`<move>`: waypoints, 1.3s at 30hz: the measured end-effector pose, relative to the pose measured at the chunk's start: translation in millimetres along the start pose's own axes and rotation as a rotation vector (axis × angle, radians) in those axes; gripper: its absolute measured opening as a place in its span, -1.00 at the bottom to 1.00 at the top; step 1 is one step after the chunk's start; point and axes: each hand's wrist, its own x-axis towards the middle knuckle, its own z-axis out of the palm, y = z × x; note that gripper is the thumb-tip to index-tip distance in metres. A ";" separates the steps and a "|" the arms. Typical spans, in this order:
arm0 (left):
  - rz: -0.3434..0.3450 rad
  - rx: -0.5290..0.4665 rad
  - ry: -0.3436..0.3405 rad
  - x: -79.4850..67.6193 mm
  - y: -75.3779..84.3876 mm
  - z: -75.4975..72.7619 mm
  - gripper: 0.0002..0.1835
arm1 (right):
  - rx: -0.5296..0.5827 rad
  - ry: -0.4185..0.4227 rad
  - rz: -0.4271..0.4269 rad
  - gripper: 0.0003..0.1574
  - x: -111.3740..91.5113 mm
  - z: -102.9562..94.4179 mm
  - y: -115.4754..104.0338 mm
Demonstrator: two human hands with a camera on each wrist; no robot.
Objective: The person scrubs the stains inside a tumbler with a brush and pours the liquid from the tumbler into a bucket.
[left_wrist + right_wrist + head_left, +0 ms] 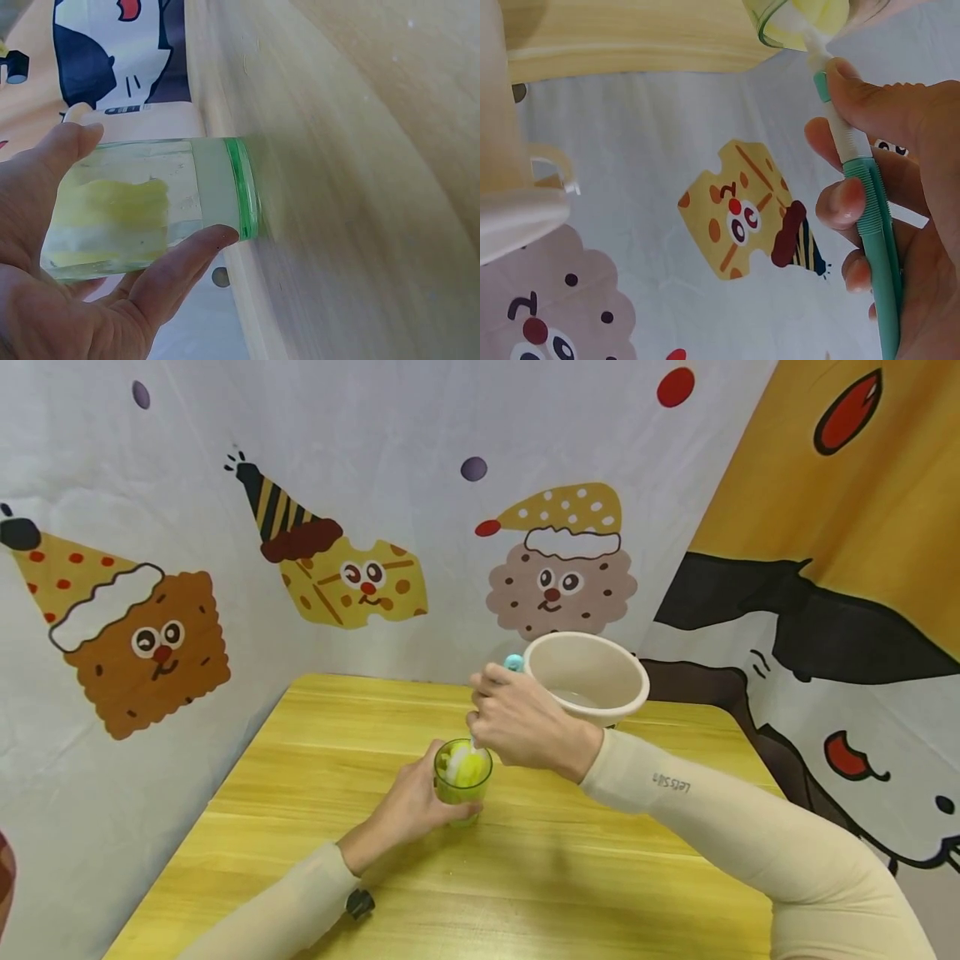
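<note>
My left hand grips a clear drinking glass with a greenish base, thumb and fingers on opposite sides of its wall. The glass is upright, its base right at the tabletop. Above its rim, my right hand holds a cleaning brush by its green and white handle, fingers curled round the ribbed grip. The rounded blue-green handle end pokes out over the fist in the head view. Inside the glass sits the brush's yellow and white sponge head; its lower part shows blurred through the glass in the left wrist view.
A cream-white tub stands behind the right hand near the table's back edge; a small side handle shows in the right wrist view. The wooden table meets a cartoon-printed cloth at the back.
</note>
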 end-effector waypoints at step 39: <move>0.022 -0.050 -0.022 2.9 3.4 -3.3 0.12 | -0.004 -0.115 -0.047 -0.67 13.9 20.4 -33.7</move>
